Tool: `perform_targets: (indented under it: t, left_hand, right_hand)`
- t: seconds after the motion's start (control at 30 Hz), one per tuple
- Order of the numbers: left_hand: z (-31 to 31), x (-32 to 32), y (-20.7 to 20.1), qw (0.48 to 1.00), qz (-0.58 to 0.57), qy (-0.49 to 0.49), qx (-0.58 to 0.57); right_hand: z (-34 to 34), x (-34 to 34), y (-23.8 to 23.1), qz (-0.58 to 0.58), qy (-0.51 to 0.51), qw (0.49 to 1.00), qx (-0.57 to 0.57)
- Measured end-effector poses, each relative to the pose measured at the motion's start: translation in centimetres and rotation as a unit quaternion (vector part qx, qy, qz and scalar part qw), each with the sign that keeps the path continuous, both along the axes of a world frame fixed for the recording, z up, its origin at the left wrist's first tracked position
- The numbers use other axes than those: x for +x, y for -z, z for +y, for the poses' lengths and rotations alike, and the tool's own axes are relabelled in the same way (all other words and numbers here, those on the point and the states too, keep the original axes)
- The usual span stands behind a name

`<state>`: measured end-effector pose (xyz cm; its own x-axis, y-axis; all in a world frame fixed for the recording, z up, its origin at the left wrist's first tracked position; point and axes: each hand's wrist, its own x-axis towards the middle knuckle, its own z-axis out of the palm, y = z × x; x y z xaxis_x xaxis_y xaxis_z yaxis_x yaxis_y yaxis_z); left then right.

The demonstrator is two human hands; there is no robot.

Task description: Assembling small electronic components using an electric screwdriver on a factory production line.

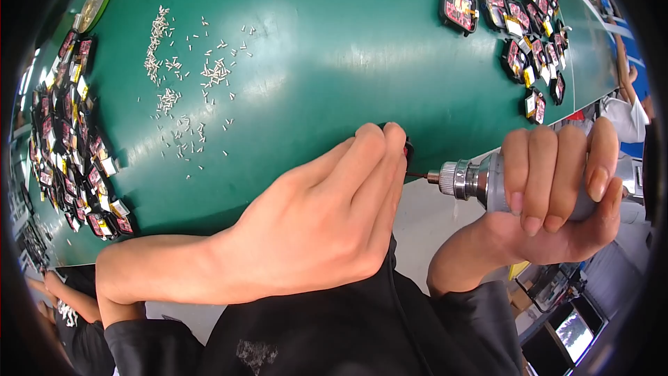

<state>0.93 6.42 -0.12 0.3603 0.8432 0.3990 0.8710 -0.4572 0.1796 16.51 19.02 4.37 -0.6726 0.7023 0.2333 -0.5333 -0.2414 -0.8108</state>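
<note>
My right hand (557, 191) is wrapped round a grey electric screwdriver (493, 182) that lies almost level. Its thin bit points left and reaches the fingertips of my left hand (327, 212). Those fingers are pressed together round a small black casing (409, 146). Only a dark edge of it with a bit of red shows; the rest is hidden behind the hand. Whether the bit touches a screw there cannot be seen. Both hands are at the near edge of the green table (334, 104).
Many small silver screws (216, 73) lie scattered at left centre. Black casings with red boards and yellow-white parts crowd the left edge (66, 122) and far right (518, 14). A round dish (94, 5) stands at the far left. Other people (626, 73) are at the sides.
</note>
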Motion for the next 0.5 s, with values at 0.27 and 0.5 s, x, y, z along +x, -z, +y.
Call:
perform_targets:
  t: [0.27,0.5]
  left_hand:
    - [0.0,0.0,0.23,1.0,-0.014,0.001,0.007]
    - [-0.07,-0.37,0.38,0.999,-0.045,0.007,-0.005]
  right_hand:
    - [0.06,-0.02,-0.28,-0.005,-0.012,1.0,-0.006]
    - [-0.06,0.09,0.29,0.038,0.001,0.999,-0.032]
